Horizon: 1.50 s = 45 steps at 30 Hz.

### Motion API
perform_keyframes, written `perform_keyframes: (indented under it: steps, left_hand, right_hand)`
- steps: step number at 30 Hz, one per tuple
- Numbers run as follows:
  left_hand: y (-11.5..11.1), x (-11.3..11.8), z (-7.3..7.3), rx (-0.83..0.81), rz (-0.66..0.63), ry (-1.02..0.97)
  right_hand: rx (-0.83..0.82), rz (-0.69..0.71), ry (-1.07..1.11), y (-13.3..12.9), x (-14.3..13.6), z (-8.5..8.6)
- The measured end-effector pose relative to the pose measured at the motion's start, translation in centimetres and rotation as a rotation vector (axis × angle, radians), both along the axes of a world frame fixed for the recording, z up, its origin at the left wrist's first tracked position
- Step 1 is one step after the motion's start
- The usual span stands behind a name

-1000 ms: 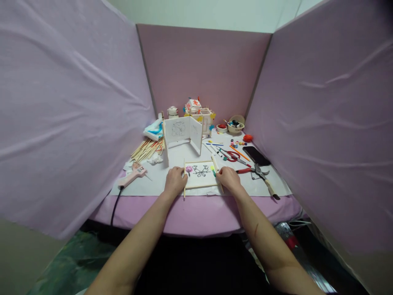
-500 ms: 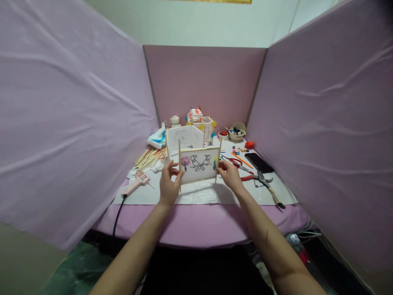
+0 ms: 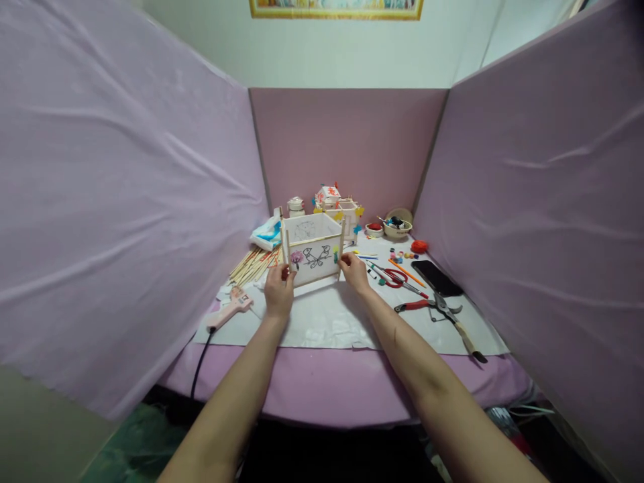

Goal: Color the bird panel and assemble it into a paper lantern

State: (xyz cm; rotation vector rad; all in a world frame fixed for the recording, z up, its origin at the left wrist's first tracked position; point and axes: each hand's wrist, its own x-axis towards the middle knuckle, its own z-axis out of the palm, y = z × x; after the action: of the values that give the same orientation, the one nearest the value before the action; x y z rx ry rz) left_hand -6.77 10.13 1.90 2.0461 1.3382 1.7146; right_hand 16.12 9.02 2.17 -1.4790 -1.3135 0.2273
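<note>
A white panel (image 3: pixel 316 262) framed with thin sticks carries a drawing of two black-outlined birds, with a pink flower and a green-yellow plant at its sides. My left hand (image 3: pixel 279 290) pinches the panel's left stick near the bottom. At the lower right edge, my right hand (image 3: pixel 353 271) grips the other stick. Directly behind stand joined white panels (image 3: pixel 303 229) with a faint line drawing, and the bird panel lines up with their front. Whether the sticks touch those panels I cannot tell.
A glue gun (image 3: pixel 231 308) and wooden sticks (image 3: pixel 254 265) lie left. On the right are red-handled scissors (image 3: pixel 395 277), pruning shears (image 3: pixel 443 308) and a phone (image 3: pixel 435 277). Behind stand a decorated stick lantern (image 3: pixel 347 213), a white jar (image 3: pixel 296 206) and a bowl (image 3: pixel 397 229).
Both hands have carried the bird panel away from me and slightly left, up against the front of the joined panels. The camera view has tilted up somewhat.
</note>
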Motion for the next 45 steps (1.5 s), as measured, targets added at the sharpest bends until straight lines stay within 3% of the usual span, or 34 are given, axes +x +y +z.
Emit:
perform_keyframes:
  steps: [8, 13, 17, 40, 45]
  left_hand:
    - [-0.2, -1.0, -0.6, -0.16, 0.038, 0.1]
    - [0.0, -2.4, -2.0, -0.398, -0.023, 0.216]
    - [0.3, -2.8, -2.2, -0.542, -0.089, 0.308]
    - [1.6, -1.7, -1.1, -0.795, -0.246, 0.35]
    - [1.6, -1.7, -1.1, -0.81, -0.246, 0.365]
  right_hand:
    - [-0.011, -0.02, -0.019, 0.0, -0.4, -0.9]
    - [-0.059, 0.008, -0.014, -0.3, -0.4, -2.3]
    - [-0.073, 0.007, -0.001, -0.3, -0.5, -2.9]
    - [-0.051, -0.124, -0.007, 1.1, 0.9, -2.7]
    - [-0.064, -0.021, 0.006, 1.3, 1.1, -2.3]
